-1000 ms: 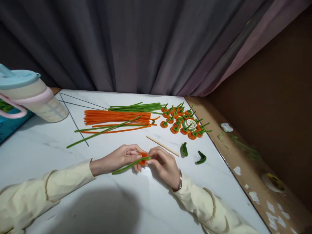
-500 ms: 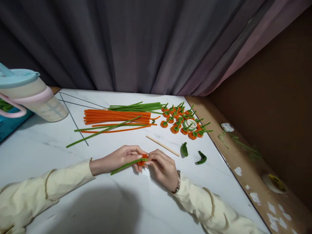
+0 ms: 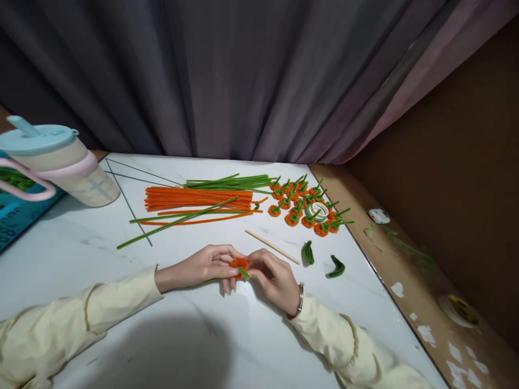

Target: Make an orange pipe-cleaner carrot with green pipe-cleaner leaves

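Low over the table, my left hand (image 3: 206, 266) pinches a small orange pipe-cleaner pumpkin (image 3: 239, 262) between thumb and fingers. A green pipe cleaner (image 3: 244, 273) crosses its front, its short end pointing toward my right hand; most of its length is hidden behind my left hand. My right hand (image 3: 278, 278) is closed at the pumpkin's right side, thumb and fingertips at its edge and near the green end. Just beyond my hands lie a thin wooden stick (image 3: 271, 246) and two curled dark green pipe-cleaner pieces, one (image 3: 307, 253) left of the other (image 3: 335, 266).
Behind lie bundles of orange pipe cleaners (image 3: 198, 199) and green pipe cleaners (image 3: 227, 183). Several finished orange pumpkins (image 3: 292, 218) with green stems surround a tape roll (image 3: 319, 209). A lidded tumbler (image 3: 87, 178) stands at left. Paper scraps (image 3: 425, 333) lie at right.
The green pipe cleaner has turned: its long part went from in front of my left hand to behind it, and its short end now points right. The view has shifted slightly.
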Tool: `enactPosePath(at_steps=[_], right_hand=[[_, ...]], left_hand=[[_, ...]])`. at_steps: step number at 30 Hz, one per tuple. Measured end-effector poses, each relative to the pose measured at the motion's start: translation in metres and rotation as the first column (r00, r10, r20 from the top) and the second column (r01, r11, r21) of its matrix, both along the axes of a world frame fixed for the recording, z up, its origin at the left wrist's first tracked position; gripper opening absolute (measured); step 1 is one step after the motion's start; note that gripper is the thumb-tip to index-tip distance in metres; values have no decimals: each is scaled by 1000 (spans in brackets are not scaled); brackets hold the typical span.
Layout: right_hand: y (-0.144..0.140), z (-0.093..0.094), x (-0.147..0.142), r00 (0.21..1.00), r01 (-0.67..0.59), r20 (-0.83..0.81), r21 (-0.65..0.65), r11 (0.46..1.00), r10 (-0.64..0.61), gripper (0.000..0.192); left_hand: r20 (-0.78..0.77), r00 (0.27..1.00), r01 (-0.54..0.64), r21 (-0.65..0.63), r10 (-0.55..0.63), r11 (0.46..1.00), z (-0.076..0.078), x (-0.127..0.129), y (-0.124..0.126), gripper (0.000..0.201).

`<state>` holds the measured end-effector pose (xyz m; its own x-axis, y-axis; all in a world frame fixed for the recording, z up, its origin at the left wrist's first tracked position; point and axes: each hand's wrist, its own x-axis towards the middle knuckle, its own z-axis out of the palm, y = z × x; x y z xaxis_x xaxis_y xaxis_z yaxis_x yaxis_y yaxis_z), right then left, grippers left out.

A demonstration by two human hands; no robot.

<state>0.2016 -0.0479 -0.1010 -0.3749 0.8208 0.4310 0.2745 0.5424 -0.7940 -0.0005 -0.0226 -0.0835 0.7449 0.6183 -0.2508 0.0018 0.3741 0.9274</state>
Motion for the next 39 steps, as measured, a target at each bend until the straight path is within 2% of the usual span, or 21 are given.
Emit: enactPosePath(at_steps=[11,13,15,17,19,21,23,25,27,32,35,39], right_hand=[[4,2,0,995,-94,24,-68,993,96,17],[5,1,-2,995,-95,16,-107,990,98,18],[7,0,-4,998,-58,-10,-204,977,57,19],[9,-1,-6,996,-43,-90,-372,927,9,20],[13,-1,-7,977,-89,-209,-539,838,-31,27],[16,-1,-6,955,-137,-290,-631,764,-68,36],[19,0,-4,955,-127,-282,-664,737,-89,42],[20,1,-1,981,-71,-182,-650,757,-64,46],[20,3,0,999,-13,-44,-599,800,-17,50],[14,13,0,983,50,180,-432,901,32,51],[5,21,3,952,62,306,-294,954,32,44],[-13,21,4,908,73,420,-135,988,-10,31]], left_hand=[[-18,996,82,-8,-82,997,2,-3,2,27],[-19,997,71,-9,-71,997,2,-3,2,27],[-8,999,48,-29,-49,998,3,-2,3,26],[15,1000,8,-80,-7,997,3,-2,4,26],[42,998,-40,-140,46,989,3,-3,6,26],[55,994,-82,-190,94,978,3,-3,6,26],[58,991,-109,-221,124,969,3,-4,6,25],[69,986,-131,-240,151,962,3,-5,6,23],[88,982,-143,-246,169,959,2,-5,5,22],[121,981,-118,-247,152,962,0,-6,5,20],[141,980,-106,-210,137,972,-1,-6,3,21],[172,976,-108,-163,136,981,-2,-5,-2,20]])
